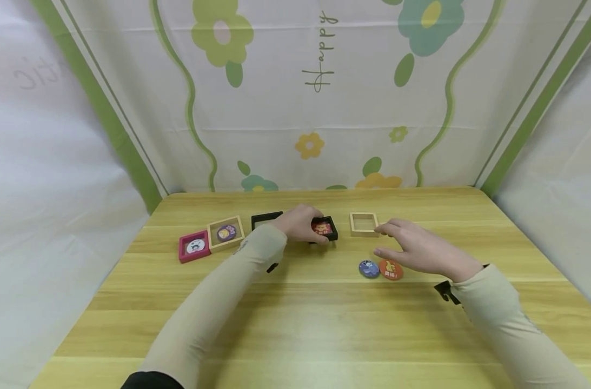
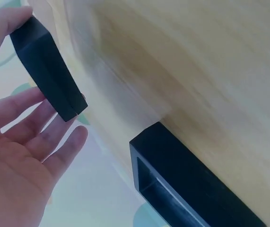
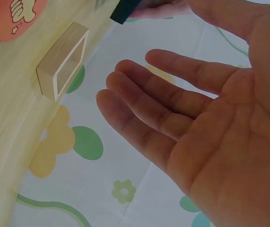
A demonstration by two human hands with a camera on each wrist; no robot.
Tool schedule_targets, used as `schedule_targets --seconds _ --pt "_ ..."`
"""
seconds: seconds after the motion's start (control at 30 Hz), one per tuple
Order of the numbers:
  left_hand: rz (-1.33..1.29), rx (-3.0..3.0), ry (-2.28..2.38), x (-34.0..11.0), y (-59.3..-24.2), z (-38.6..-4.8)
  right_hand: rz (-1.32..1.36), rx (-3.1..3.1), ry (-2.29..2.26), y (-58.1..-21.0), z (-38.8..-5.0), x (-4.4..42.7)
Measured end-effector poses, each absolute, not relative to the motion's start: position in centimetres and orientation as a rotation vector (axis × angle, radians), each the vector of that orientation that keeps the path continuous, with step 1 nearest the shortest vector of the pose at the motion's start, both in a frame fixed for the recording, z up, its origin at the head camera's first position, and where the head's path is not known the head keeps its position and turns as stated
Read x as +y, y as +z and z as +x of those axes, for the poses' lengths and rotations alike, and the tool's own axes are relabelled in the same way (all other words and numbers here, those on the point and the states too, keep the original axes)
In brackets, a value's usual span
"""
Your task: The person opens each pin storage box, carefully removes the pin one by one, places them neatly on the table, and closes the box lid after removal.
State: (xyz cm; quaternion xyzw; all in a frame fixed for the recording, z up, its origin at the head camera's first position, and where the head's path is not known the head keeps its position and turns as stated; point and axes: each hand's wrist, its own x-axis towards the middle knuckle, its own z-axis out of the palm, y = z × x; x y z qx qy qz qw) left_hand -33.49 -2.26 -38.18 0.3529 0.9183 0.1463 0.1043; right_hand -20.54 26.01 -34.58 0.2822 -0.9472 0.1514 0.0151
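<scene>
My left hand (image 1: 300, 222) grips a small black square frame (image 1: 332, 229) by its edges, thumb on one side and fingers on the other. A red round badge (image 1: 321, 228) sits inside that frame. In the left wrist view the black frame (image 2: 47, 66) is tilted and above the wood surface. My right hand (image 1: 419, 249) hovers with fingers extended, holding nothing, beside a light wooden square frame (image 1: 364, 234). Below its fingers lie a blue round badge (image 1: 369, 269) and an orange badge with a thumbs-up (image 1: 391, 269).
Left of my left hand, another black frame (image 1: 267, 215) is partly covered. Farther left, a wooden frame (image 1: 241, 229) holds a purple badge (image 1: 226, 233), touching a magenta frame (image 1: 182, 251) with a white badge (image 1: 196, 246). A flowered cloth (image 1: 276, 108) hangs behind the wooden table (image 1: 314, 324).
</scene>
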Motion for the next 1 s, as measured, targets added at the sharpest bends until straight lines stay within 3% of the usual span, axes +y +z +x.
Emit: schedule_targets --seconds 1.0 --pt "1.028 3.007 0.624 -3.1 -36.5 -26.9 0.754 -2.782 0.679 -34.8 -20.3 24.4"
